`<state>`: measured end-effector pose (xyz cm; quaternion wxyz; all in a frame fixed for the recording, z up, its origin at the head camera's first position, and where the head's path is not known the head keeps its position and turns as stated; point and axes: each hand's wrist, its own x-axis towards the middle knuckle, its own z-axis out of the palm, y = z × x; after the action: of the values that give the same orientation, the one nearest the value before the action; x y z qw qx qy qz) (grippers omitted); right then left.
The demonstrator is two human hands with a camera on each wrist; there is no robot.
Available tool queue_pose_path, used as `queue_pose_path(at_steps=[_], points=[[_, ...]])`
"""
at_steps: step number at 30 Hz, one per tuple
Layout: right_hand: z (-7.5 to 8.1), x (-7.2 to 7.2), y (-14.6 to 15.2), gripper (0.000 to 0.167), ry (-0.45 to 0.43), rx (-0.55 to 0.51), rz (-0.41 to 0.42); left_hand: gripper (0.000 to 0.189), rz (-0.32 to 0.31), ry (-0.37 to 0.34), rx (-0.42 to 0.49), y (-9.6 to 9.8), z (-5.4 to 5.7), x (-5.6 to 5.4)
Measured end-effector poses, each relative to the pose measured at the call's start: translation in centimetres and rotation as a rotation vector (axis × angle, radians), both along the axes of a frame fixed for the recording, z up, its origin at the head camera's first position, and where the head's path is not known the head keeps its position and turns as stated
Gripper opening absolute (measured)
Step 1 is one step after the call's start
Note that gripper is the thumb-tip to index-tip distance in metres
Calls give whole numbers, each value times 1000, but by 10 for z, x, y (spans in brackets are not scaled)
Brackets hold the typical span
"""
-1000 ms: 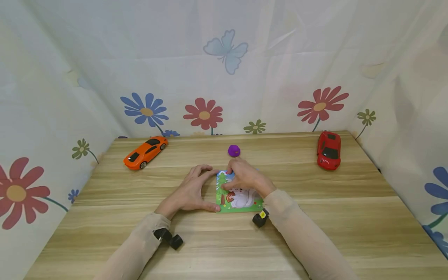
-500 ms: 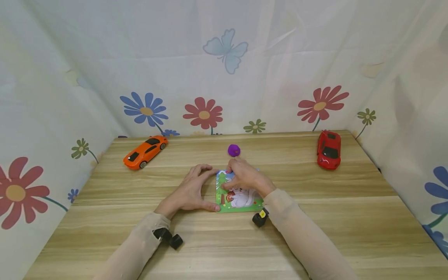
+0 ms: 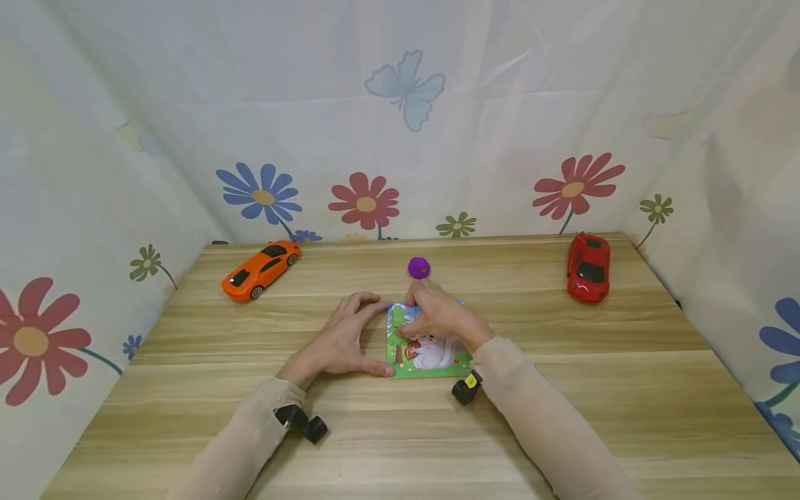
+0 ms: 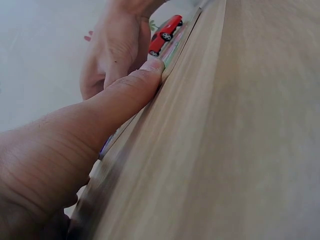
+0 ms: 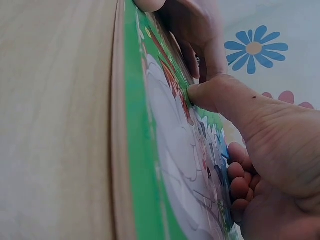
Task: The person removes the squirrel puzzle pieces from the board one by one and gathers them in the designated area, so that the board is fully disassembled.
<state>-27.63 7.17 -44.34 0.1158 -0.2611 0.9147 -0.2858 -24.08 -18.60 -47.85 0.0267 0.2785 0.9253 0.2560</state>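
A flat picture puzzle (image 3: 431, 360) with a white animal, a green tree and a green border lies at the table's middle. My left hand (image 3: 342, 344) holds its left side, with the thumb at the near corner and the fingers at the far corner. Over its upper part, my right hand (image 3: 439, 312) has curled fingers at the far side and the thumb on the picture. The right wrist view shows that thumb (image 5: 215, 95) touching the puzzle's surface (image 5: 165, 130). The right fingertips' contact is partly hidden by the hand.
A small purple lump (image 3: 419, 268) sits just beyond the puzzle. An orange toy car (image 3: 261, 271) stands at the back left and a red toy car (image 3: 589, 269) at the back right. A flowered curtain (image 3: 500, 118) encloses the wooden table (image 3: 387, 444).
Both hands keep nearly the same places. Around the right thumb, the tree part of the picture looks slightly shifted, with a pale jagged pattern now showing at its left.
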Motion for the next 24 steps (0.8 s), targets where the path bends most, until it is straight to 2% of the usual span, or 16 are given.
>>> queue_pose_path(at_steps=[18, 24], points=[[3, -1, 5, 50, -11, -105, 22, 129, 0, -20, -15, 2, 4, 0], [4, -2, 6, 57, 5, -124, 53, 129, 0, -20, -13, 2, 5, 1]])
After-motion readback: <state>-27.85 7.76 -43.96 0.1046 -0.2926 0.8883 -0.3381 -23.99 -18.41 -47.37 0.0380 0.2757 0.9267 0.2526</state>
